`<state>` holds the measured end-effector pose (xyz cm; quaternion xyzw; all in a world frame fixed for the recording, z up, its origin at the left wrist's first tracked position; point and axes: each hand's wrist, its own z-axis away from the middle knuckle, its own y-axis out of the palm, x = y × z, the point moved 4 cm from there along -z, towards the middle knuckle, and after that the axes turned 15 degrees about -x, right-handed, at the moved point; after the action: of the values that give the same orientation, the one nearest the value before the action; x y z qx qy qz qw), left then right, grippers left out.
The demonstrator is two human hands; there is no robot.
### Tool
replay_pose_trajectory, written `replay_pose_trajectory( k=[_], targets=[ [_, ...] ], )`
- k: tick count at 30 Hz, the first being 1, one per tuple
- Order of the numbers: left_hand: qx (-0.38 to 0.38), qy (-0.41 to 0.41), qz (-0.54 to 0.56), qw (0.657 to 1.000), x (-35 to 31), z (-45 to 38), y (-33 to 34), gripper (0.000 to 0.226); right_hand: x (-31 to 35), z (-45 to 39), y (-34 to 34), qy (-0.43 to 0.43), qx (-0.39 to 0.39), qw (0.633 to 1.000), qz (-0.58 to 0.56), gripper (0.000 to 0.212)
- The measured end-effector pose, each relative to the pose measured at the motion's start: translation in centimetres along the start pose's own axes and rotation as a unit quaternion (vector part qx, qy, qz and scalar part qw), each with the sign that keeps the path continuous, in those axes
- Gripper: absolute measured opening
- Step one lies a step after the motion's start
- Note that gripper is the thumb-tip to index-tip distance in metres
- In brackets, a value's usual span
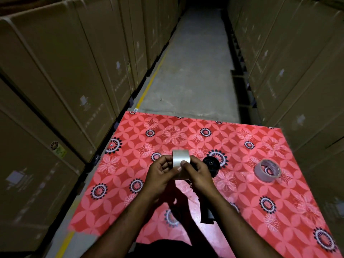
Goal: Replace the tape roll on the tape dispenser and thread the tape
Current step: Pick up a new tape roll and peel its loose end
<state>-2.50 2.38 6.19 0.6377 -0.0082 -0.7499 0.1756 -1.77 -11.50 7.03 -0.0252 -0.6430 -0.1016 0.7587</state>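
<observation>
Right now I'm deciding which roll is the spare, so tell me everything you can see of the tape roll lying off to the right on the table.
The spare tape roll is a thin, pale greyish ring with a wide open core; its material cannot be told. It rests slightly tilted on the red flower-patterned tablecloth, whose print shows through the hole. Nothing touches it, and both hands are well away, left of it.

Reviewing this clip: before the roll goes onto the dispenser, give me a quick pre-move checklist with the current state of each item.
1. Roll held by both hands, left hand and right hand: ok.
2. Roll lifted clear of the table: ok.
3. Dispenser lying on the table, hub uncovered: ok.
4. Other roll lies apart at the right, out of the way: ok.
5. Free tape end found: cannot tell.
6. Roll's unwinding direction suits the dispenser: cannot tell.
</observation>
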Motion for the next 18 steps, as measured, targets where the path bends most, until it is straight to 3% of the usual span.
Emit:
replay_pose_trajectory(
  k=[4,7,9,12,14,18],
  targets=[
    [0.014,0.005,-0.017,1.000,0.01,0.47,0.02,0.058,-0.04,-0.28,0.03,0.007,-0.017,1.000,0.001,0.030],
    [0.003,-0.009,-0.004,1.000,0.13,0.32,0.04,0.064,-0.13,-0.74,-0.10,0.044,0.011,0.999,-0.017,0.035],
    [-0.019,-0.021,0.017,0.999,0.17,0.11,-0.20,0.053,-0.43,-0.94,-0.26,0.060,0.045,0.997,-0.019,0.026],
    [-0.027,-0.035,0.036,0.998,0.22,-0.04,-0.08,0.034,-0.47,-0.92,-0.21,0.034,0.067,0.997,-0.013,0.029],
    [-0.034,-0.042,0.046,0.997,0.16,-0.08,0.11,0.022,-0.55,-0.76,-0.01,0.021,0.052,0.998,-0.004,0.032],
    [-0.047,-0.035,0.048,0.997,-0.09,-0.09,0.64,0.020,-0.70,-0.63,0.35,0.023,0.028,0.999,-0.018,0.026]
  ],
)
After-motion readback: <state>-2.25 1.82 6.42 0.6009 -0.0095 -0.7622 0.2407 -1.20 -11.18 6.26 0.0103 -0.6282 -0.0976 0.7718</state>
